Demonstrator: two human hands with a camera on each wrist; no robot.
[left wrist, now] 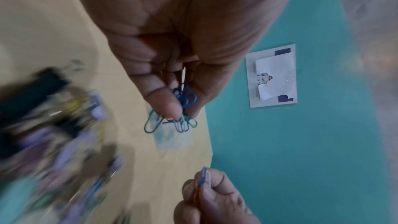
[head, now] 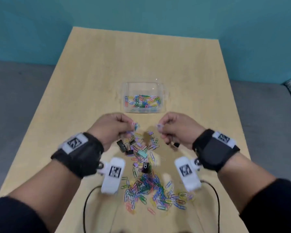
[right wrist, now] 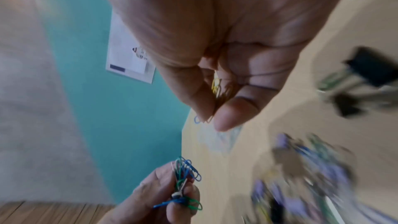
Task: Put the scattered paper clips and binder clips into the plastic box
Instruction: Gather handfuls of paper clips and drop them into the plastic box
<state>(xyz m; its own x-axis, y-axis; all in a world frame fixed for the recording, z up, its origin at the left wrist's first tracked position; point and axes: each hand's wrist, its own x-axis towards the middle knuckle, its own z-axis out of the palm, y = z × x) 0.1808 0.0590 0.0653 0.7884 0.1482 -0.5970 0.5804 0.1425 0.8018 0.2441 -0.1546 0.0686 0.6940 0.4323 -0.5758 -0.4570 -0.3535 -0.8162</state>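
A clear plastic box stands mid-table with several coloured paper clips inside. Just in front of it, my left hand pinches a bunch of blue and green paper clips. My right hand pinches a few yellow and dark paper clips. A heap of scattered paper clips lies between my forearms. Black binder clips and a teal binder clip lie nearer my hands. A small black binder clip blurs under my right hand; I cannot tell whether it is held.
The wooden table is bare beyond the box and along both sides. Two black cables run along its near edge. Grey seating flanks the table. A paper sign hangs on the teal wall.
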